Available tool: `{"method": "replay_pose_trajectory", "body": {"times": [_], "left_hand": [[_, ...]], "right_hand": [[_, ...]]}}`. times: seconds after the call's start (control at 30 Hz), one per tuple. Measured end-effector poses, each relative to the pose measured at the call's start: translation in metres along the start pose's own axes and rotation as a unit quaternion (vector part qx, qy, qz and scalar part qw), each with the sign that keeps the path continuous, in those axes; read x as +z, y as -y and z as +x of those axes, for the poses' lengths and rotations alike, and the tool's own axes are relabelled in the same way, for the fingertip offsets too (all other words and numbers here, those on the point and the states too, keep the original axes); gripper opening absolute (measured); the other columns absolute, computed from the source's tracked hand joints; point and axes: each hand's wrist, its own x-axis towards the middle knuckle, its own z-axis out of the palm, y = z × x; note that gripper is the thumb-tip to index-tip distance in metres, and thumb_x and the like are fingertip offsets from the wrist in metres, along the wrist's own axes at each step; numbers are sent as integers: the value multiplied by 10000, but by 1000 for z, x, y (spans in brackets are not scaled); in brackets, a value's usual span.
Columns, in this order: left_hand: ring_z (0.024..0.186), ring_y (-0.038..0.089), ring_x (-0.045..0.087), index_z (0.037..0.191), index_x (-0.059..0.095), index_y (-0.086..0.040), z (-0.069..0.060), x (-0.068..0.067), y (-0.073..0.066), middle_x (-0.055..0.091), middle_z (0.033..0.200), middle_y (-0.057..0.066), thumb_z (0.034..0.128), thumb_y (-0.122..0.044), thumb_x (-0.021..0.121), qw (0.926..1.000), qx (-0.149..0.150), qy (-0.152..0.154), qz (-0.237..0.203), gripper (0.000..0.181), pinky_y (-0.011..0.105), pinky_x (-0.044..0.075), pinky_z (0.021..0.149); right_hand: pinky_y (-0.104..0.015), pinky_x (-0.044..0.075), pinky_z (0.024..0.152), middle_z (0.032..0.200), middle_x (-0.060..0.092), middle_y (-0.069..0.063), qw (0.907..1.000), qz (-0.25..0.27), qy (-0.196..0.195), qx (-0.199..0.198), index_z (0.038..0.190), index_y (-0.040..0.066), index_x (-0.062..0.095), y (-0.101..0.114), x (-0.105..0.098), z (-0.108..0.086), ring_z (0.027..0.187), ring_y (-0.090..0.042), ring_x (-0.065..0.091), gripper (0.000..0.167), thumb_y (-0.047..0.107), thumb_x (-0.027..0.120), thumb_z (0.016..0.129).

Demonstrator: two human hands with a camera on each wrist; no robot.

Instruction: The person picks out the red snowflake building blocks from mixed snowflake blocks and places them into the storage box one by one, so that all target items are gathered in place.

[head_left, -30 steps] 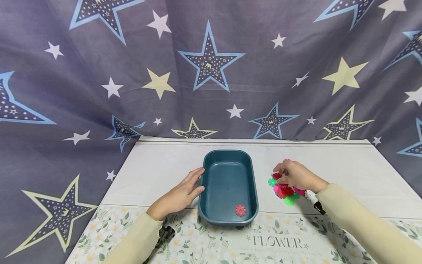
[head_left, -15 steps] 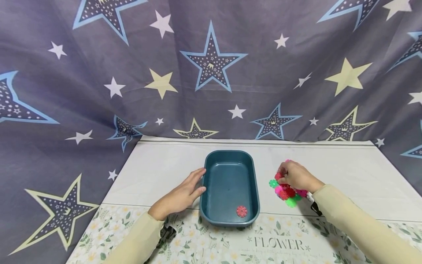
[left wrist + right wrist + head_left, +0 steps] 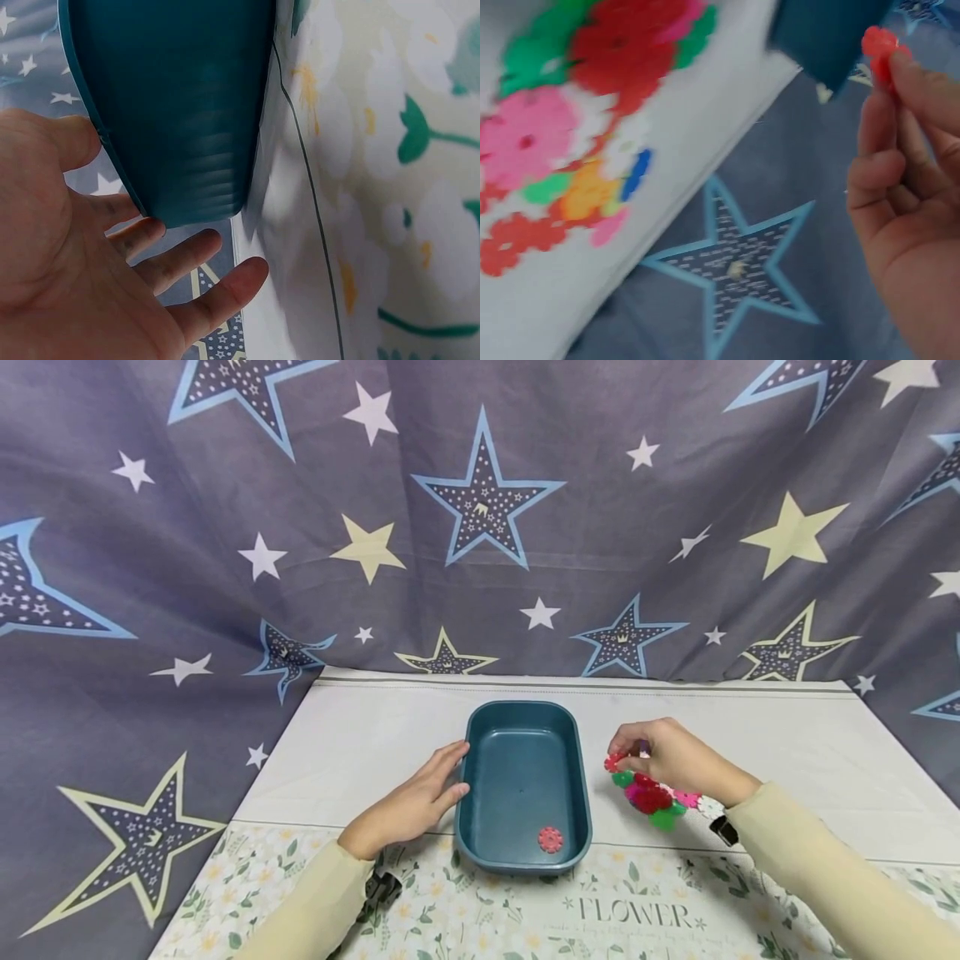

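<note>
A dark teal plastic tray stands on the table, with one red flower-shaped disc lying in its near right corner. My left hand rests against the tray's left rim, fingers straight and touching it; the left wrist view shows the thumb and fingertips at the rim. My right hand pinches another red flower-shaped disc between thumb and fingertips, raised over the table to the right of the tray. Under that hand lies a pile of flower-shaped discs in red, pink, green and white, partly hidden by it.
In the right wrist view, orange and blue discs also show in the pile. A white and floral cloth printed with "FLOWER" covers the table. Behind it hangs a grey curtain with stars.
My right hand has picked a red disc up from the pile and moved slightly left and up with it. My left hand has kept its place at the tray.
</note>
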Motion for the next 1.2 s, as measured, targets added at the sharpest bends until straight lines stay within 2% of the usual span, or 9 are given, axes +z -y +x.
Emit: {"method": "replay_pose_trajectory", "body": {"times": [0.2,0.33,0.4,0.53,0.67,0.87,0.97,1.2], "left_hand": [[1397,207,175,1523,166,-97,0,-1,0,137,1556,62,1017,-369,417,10000,-51,-3,31,627,446,264,1073],[1396,212,180,1522,170,-87,0,-2,-1,149,1552,96,1018,-352,423,10000,-33,-12,53,623,447,264,1073],[1394,200,182,1523,169,-94,0,-3,-2,144,1554,76,1018,-365,416,10000,-61,12,48,624,434,266,1074],[1391,196,192,1523,171,-94,0,-3,-2,141,1555,47,1017,-383,406,10000,-74,13,62,628,429,271,1072],[1392,194,190,1522,176,-95,1,-1,-1,143,1554,35,1017,-367,419,9999,-76,-5,85,623,433,270,1072],[1393,182,183,1525,171,-107,1,-1,-2,134,1557,21,1016,-371,419,9999,-85,-1,102,624,431,272,1072],[1394,177,178,1525,171,-108,1,-2,-4,135,1556,25,1017,-368,419,9999,-100,6,93,623,424,268,1075],[1393,195,182,1519,188,-87,0,-1,-3,164,1550,72,1017,-315,446,9999,-72,-53,80,608,436,265,1074]], "right_hand": [[-262,491,655,822,609,131,9964,-232,196,-794,855,200,707,34,9,11,757,-49,556,211,32,788,756],[-240,474,660,812,611,128,9920,-359,498,-1099,834,175,715,50,27,25,752,-103,507,174,40,791,756],[-231,463,647,793,616,126,9900,-443,694,-1142,816,166,714,54,37,33,733,-121,483,180,19,792,747],[-247,442,671,726,621,117,9879,-607,1036,-981,756,151,706,58,55,46,702,-107,489,211,-35,795,711],[-284,439,686,694,622,105,9855,-929,1190,-769,711,150,705,60,68,53,703,-107,494,222,-54,788,686],[-310,425,635,644,547,111,9784,-1638,1172,-460,654,171,682,64,77,55,696,-144,472,211,-1,804,646],[-317,416,621,621,543,106,9763,-1832,1086,-380,631,161,677,66,79,55,676,-157,464,204,5,808,632],[-305,404,595,611,581,75,9814,-1646,934,-327,627,135,684,67,80,53,659,-158,446,182,24,828,634]]}}
